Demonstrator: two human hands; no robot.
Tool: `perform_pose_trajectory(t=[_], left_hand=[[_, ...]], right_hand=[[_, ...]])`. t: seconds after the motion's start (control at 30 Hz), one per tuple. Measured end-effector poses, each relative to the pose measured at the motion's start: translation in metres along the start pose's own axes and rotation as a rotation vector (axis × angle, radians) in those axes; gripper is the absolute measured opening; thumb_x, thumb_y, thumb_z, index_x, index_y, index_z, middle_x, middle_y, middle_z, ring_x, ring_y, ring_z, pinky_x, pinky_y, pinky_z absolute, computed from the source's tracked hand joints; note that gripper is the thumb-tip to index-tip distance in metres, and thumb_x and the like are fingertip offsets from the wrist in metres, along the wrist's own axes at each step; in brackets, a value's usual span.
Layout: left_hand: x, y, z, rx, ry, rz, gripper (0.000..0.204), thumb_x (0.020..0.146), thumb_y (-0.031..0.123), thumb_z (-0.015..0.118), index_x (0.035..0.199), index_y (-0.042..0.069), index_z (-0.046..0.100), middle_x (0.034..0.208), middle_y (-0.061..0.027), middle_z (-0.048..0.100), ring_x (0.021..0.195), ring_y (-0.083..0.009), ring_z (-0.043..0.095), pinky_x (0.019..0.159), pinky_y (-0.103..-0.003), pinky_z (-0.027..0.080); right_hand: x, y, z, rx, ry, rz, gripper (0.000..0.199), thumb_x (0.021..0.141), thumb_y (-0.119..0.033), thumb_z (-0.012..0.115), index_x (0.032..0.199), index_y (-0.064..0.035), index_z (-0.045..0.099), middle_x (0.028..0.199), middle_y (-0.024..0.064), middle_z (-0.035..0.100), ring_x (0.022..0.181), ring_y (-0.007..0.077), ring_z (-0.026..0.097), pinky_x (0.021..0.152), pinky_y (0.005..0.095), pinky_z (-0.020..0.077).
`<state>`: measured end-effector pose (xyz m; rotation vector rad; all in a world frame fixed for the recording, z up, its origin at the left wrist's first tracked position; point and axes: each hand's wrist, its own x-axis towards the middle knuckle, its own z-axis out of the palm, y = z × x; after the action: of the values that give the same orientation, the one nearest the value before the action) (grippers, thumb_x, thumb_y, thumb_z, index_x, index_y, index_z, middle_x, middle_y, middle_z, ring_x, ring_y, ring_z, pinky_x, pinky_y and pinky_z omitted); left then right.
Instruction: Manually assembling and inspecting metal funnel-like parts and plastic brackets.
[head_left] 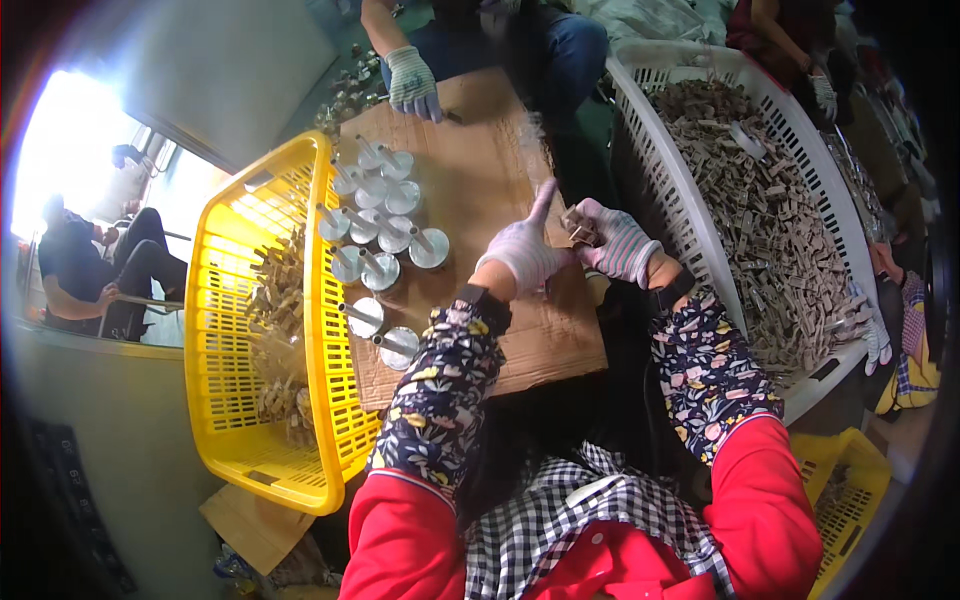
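Okay, right hand (620,243) is gripping narrow, thumb and fingers closing around small brown-grey pieces (582,226); count is staying unclear at this size. The pieces are sitting at the fingertips on the hand's left side, poking out of the grip toward the left hand (527,250), above the right part of the cardboard sheet (540,345). Left hand is sticking one digit out away from the body, the others curling near the right fingertips; cannot tell if they are holding anything. Both hands are wearing pale knit gloves, the right one showing grey and pink stripes. Cardboard is looking flat, brown, creased. On its left side, silvery round discs with rods (429,248) are standing in a loose cluster, smooth and dull-shiny, thin rods jutting from the faces. Left of that, a yellow slotted plastic basket (325,400) is holding tan, blocky bits (285,290). On the right, a white slotted crate (690,215) is holding a heap of narrow grey-brown parts (780,230), angular and matte. Across the sheet, another person's gloved hand (412,85) is hanging over the cardboard's far edge.
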<state>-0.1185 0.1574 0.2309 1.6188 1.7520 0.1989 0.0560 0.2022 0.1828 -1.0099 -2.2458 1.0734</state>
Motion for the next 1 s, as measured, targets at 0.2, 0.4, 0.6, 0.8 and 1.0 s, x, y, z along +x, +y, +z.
perform_pose_trajectory(t=[0.2, 0.4, 0.6, 0.8, 1.0], left_hand=[[0.01, -0.033, 0.039, -0.149, 0.102, 0.075, 0.038, 0.08, 0.031, 0.063, 0.108, 0.005, 0.058, 0.079, -0.0131, 0.066, 0.072, -0.0238, 0.065, 0.067, -0.033, 0.051], [-0.006, -0.079, 0.074, -0.494, 0.135, 0.089, 0.03, 0.084, 0.015, 0.056, 0.113, 0.006, 0.057, 0.069, -0.004, 0.06, 0.064, -0.0093, 0.057, 0.06, -0.023, 0.047], [-0.019, -0.111, 0.087, -0.706, 0.131, 0.179, 0.034, 0.088, 0.009, 0.053, 0.121, 0.002, 0.053, 0.085, 0.0006, 0.06, 0.07, -0.0056, 0.051, 0.063, -0.021, 0.045], [-0.037, -0.104, 0.082, -0.42, 0.285, 0.234, 0.041, 0.084, 0.025, 0.061, 0.115, 0.0, 0.055, 0.092, -0.0114, 0.065, 0.08, -0.0169, 0.061, 0.072, -0.029, 0.048], [-0.077, -0.051, 0.092, -0.256, 0.239, 0.103, 0.072, 0.076, 0.037, 0.067, 0.134, 0.01, 0.033, 0.081, -0.0133, 0.066, 0.078, -0.0297, 0.065, 0.072, -0.037, 0.049]], right_hand=[[-0.006, 0.0, 0.01, -0.335, 0.137, 0.017, 0.025, 0.074, -0.017, 0.064, 0.092, -0.006, 0.051, 0.084, 0.0167, 0.06, 0.085, 0.0381, 0.058, 0.073, 0.0425, 0.0472], [-0.029, 0.032, -0.129, -0.723, 0.971, 0.376, 0.03, 0.083, -0.03, 0.055, 0.1, -0.0053, 0.054, 0.096, 0.0198, 0.06, 0.089, 0.038, 0.058, 0.077, 0.0459, 0.046], [-0.094, 0.013, -0.077, -1.253, 0.338, 0.591, 0.098, 0.061, -0.044, 0.077, 0.139, -0.0087, 0.029, 0.141, 0.0185, 0.032, 0.131, 0.0338, 0.029, 0.107, 0.0441, 0.0246], [-0.003, -0.018, 0.088, -0.468, -0.02, -0.368, 0.055, 0.069, -0.018, 0.071, 0.121, -0.0123, 0.055, 0.107, 0.0167, 0.061, 0.096, 0.0338, 0.059, 0.082, 0.0368, 0.0477], [-0.003, 0.007, 0.064, 0.021, -0.09, -0.113, 0.03, 0.078, -0.013, 0.067, 0.107, -0.009, 0.065, 0.093, 0.0098, 0.066, 0.083, 0.0208, 0.062, 0.077, 0.0299, 0.0495]])
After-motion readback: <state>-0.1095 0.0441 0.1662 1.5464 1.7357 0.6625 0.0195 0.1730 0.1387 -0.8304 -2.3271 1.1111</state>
